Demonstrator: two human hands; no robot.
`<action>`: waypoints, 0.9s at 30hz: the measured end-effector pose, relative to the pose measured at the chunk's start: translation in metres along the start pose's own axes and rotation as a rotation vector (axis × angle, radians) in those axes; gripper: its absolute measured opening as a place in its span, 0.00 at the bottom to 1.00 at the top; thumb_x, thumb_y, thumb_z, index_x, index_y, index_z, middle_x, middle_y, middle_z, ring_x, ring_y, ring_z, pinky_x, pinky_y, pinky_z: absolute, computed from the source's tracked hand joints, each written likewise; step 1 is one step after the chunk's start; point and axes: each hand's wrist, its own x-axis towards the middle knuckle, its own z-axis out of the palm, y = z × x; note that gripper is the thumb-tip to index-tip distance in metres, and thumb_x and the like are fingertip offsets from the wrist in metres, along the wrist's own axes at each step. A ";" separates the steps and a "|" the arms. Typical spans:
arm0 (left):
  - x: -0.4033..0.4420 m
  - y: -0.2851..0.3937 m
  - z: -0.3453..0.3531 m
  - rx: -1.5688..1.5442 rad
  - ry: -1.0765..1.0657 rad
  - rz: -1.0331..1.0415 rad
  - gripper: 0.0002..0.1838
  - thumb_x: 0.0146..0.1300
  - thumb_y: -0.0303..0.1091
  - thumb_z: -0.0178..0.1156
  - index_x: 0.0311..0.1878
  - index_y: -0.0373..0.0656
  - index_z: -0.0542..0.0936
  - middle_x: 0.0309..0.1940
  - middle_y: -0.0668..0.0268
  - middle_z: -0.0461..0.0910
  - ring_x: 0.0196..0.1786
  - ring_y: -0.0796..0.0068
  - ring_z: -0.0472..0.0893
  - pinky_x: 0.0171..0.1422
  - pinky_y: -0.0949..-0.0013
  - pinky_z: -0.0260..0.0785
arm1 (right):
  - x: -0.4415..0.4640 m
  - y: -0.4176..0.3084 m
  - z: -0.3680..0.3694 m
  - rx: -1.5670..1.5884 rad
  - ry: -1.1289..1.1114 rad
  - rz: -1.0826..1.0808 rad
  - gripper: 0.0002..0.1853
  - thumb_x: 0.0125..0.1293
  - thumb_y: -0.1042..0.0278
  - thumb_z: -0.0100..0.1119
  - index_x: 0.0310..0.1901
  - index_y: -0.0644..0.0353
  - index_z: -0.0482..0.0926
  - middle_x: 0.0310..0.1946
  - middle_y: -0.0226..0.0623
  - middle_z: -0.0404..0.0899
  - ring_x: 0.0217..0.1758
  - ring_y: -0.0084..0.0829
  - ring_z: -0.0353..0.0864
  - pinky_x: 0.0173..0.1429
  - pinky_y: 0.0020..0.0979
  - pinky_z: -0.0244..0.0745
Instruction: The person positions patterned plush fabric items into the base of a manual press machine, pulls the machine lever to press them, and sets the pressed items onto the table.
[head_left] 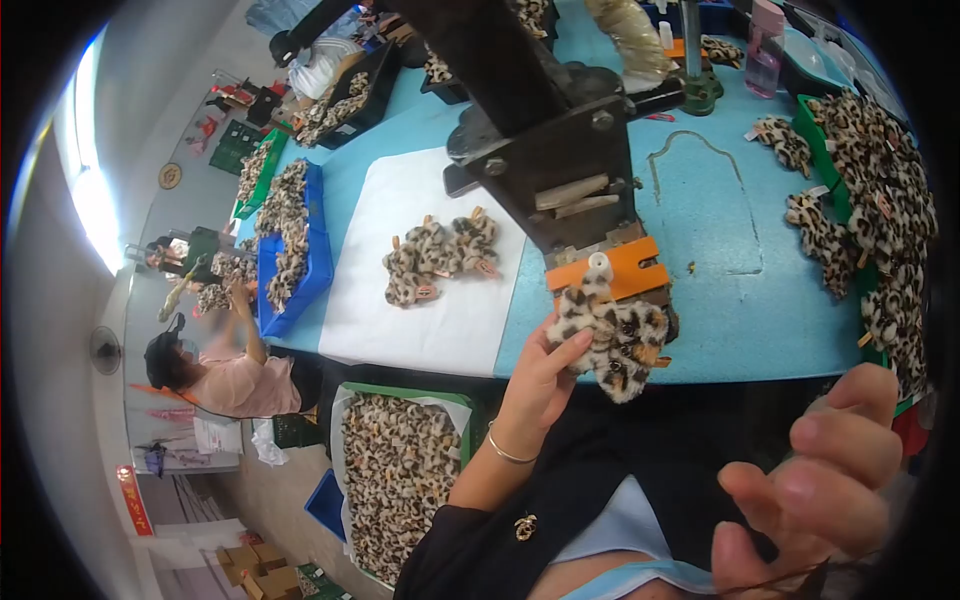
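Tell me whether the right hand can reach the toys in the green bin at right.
Probably yes: the right hand looks empty, and nothing visible blocks its way to those toys.

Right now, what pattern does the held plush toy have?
The plush toy shows dark spots on cream; head view.

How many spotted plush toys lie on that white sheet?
3: the left plush toy, the middle plush toy and the right plush toy, bunched together; anything beneath them would be hidden.
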 end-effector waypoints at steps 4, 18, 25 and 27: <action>0.001 0.001 -0.002 0.008 -0.006 0.015 0.26 0.67 0.25 0.60 0.67 0.34 0.68 0.59 0.58 0.78 0.60 0.67 0.79 0.67 0.61 0.71 | -0.008 0.014 -0.015 -0.047 -0.108 -0.117 0.29 0.45 0.68 0.70 0.52 0.49 0.70 0.49 0.30 0.67 0.57 0.33 0.62 0.61 0.43 0.59; -0.001 0.005 -0.001 -0.037 -0.006 0.011 0.27 0.66 0.25 0.63 0.67 0.34 0.68 0.58 0.60 0.79 0.61 0.71 0.78 0.67 0.66 0.69 | 0.030 0.034 0.040 -0.078 0.172 -0.646 0.08 0.46 0.62 0.69 0.28 0.50 0.80 0.34 0.19 0.77 0.39 0.22 0.74 0.39 0.31 0.59; 0.000 0.005 -0.007 -0.010 0.004 -0.010 0.27 0.67 0.26 0.62 0.68 0.35 0.68 0.58 0.60 0.79 0.61 0.71 0.78 0.66 0.66 0.70 | 0.020 0.028 -0.010 0.044 -0.300 -0.281 0.27 0.47 0.64 0.77 0.47 0.48 0.71 0.41 0.28 0.72 0.43 0.28 0.68 0.46 0.37 0.60; 0.001 0.005 -0.007 0.006 0.001 0.002 0.26 0.68 0.25 0.59 0.69 0.35 0.67 0.60 0.58 0.78 0.61 0.68 0.79 0.65 0.63 0.72 | 0.015 0.040 -0.019 0.048 -0.345 -0.258 0.31 0.48 0.63 0.79 0.51 0.47 0.69 0.40 0.29 0.71 0.40 0.28 0.67 0.45 0.37 0.59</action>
